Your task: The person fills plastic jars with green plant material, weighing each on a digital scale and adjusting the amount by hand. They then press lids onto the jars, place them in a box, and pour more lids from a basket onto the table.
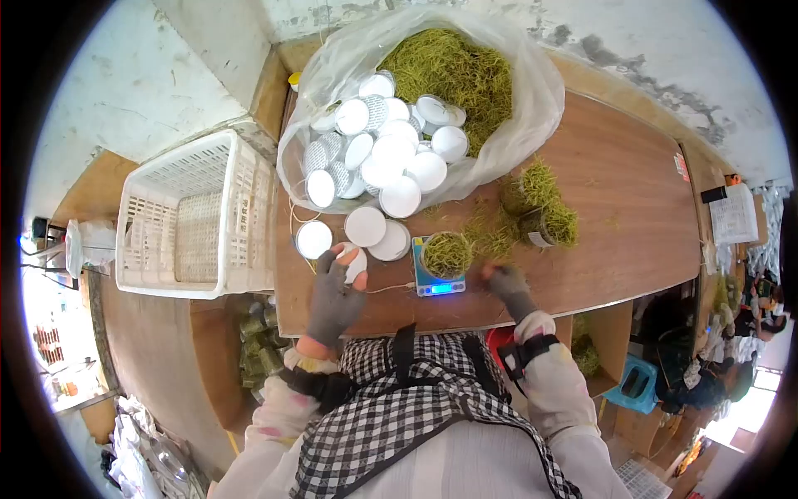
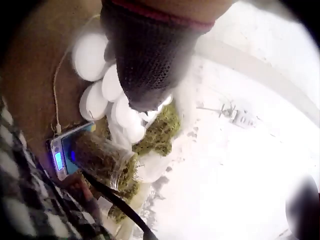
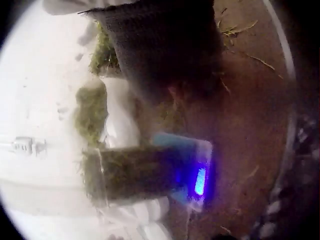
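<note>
Thumb and fingers of the gloved left hand [image 1: 337, 293] grip a white round lid [image 1: 357, 264] at the table's front left. In the left wrist view that hand [image 2: 152, 60] hides its own fingertips. A clear jar full of green dried strands [image 1: 447, 254] stands on a blue scale [image 1: 440, 287] with a lit display; the left wrist view shows the jar [image 2: 102, 157] from the side. Just right of the scale, the gloved right hand [image 1: 509, 288] is low over the table with loosely bent fingers, apart from the jar [image 3: 132, 175]. Nothing is visible in it.
Behind the scale lies a large clear bag [image 1: 536, 108] with green strands [image 1: 453, 75] and many white lids [image 1: 392, 154]. Loose lids [image 1: 366, 226] lie in front of it. Filled jars [image 1: 536, 226] stand at right, among scattered strands. A white crate [image 1: 237, 220] is at left.
</note>
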The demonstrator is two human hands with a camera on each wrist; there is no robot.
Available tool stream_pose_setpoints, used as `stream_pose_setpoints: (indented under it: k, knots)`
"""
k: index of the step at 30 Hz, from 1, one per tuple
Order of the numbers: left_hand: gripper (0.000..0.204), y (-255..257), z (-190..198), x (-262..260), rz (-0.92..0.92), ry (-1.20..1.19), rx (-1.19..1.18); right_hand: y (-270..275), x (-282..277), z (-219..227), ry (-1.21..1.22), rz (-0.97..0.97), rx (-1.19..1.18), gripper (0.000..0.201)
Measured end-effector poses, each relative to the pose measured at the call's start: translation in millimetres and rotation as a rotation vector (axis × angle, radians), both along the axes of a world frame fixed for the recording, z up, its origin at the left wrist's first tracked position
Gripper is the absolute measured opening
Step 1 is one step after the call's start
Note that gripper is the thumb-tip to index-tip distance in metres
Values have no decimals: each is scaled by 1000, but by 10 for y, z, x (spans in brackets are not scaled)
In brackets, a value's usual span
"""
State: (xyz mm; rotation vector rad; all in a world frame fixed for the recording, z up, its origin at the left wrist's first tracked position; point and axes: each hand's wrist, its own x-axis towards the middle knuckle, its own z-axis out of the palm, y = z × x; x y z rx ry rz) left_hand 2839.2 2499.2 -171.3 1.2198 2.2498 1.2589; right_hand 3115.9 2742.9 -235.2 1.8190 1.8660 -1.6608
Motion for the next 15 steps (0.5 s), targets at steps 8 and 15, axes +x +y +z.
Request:
stream_pose_setpoints:
  k: [8,15]
  knots:
    - [41,-392,-50,-60,91,-7,-107,216,-291,706,374,121,621,21]
    - [39,-178,17,26,53,-84,-67,32,-948,1174,426,487,842,20]
